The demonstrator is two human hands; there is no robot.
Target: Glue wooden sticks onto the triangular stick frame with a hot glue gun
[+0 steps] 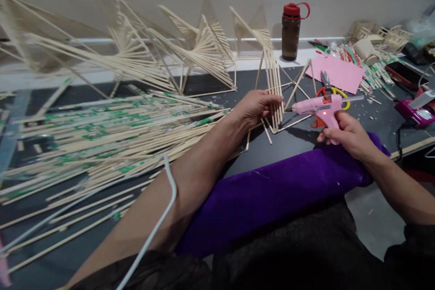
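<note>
My right hand (346,133) is wrapped round the grip of a pink glue gun (317,106), which has a small light lit on its side and a clear glue stick out of its back. The gun's nozzle points left, at or very near a row of thin wooden sticks (274,77). My left hand (260,106) pinches the sticks near the lower part of that row, with thumb and fingers closed on them. These sticks belong to a small frame standing on the dark table. Whether the nozzle touches the wood I cannot tell.
Fan-shaped stick structures (200,50) stand along the wall. Loose wooden chopsticks (102,136), many in wrappers, cover the left side. A red-lidded bottle (291,36), pink paper (336,72), scissors (326,82) and a phone (404,77) lie beyond. Purple cloth (272,190) lies along the front edge.
</note>
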